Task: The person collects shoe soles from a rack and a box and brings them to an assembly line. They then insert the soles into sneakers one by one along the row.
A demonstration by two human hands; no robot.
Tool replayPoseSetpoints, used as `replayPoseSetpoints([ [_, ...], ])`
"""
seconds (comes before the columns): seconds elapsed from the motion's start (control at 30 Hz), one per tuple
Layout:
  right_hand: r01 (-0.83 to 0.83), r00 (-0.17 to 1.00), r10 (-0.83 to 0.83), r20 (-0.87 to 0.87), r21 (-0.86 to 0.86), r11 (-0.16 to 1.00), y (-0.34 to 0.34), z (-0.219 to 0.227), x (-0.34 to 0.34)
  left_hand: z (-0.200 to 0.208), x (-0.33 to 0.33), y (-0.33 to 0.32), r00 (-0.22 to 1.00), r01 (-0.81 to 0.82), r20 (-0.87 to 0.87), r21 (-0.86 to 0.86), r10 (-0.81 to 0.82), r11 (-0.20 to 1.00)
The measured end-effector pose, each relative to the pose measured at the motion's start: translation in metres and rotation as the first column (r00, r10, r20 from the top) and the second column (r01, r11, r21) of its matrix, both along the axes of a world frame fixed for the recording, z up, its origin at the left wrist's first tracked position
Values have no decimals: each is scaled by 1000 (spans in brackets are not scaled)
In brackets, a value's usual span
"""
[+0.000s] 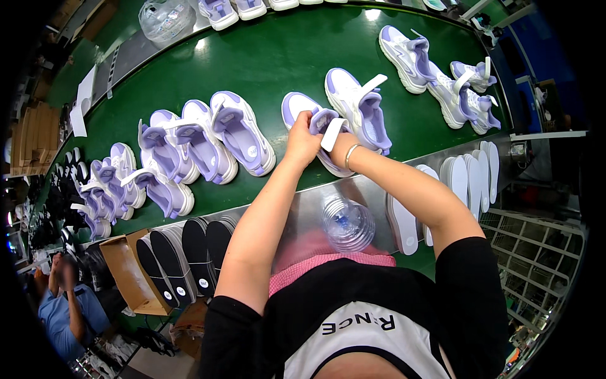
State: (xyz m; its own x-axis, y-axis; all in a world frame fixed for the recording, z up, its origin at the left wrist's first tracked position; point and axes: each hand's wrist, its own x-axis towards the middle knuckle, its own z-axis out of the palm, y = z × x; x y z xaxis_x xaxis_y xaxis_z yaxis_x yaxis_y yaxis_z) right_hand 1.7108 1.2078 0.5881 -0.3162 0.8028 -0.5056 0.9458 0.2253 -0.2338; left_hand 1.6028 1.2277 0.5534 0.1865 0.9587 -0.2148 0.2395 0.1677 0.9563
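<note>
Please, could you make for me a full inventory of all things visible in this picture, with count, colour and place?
Sneaker in hands: one, white and lavender, centre
Other sneakers: many, white and lavender, on worktop and along top edge
Worktop: one, green, upper middle
White insoles: several, white, right of centre
Black insoles: several, black, lower left
Cardboard box: one, brown, beside black insoles
Plastic container: one, clear, near person's waist
Pink cloth: one, pink, at waist
Plastic bag: one, clear, top left
Paper sheet: one, white, upper left
Wire rack: one, grey, right
Co-worker: one, blue shirt, lower left
Bracelet: one, silver, right wrist
Left hand: one, bare, on sneaker's left side
Right hand: one, bare, at sneaker's opening, partly hidden
</note>
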Motion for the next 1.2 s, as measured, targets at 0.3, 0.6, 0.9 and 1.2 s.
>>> replayPoseSetpoints([
  [0.3, -78, 990, 82, 118, -39, 996, 14, -16, -12, -6, -3, 3, 998, 12, 59, 6, -12, 1000],
  [0.6, -241, 929, 298, 218, -254, 937, -4, 31, -4, -5, -6, 2, 998, 43, 38, 91, -47, 995],
  [0.9, -169, 964, 209, 163, -228, 959, -25, 17, 12, -3, -2, -3, 998, 22, -66, 194, -10, 981],
  [1.2, 40, 999, -40, -12, 22, 999, -11, 15, 11, -4, 3, -4, 998, 59, -48, 153, -52, 987],
])
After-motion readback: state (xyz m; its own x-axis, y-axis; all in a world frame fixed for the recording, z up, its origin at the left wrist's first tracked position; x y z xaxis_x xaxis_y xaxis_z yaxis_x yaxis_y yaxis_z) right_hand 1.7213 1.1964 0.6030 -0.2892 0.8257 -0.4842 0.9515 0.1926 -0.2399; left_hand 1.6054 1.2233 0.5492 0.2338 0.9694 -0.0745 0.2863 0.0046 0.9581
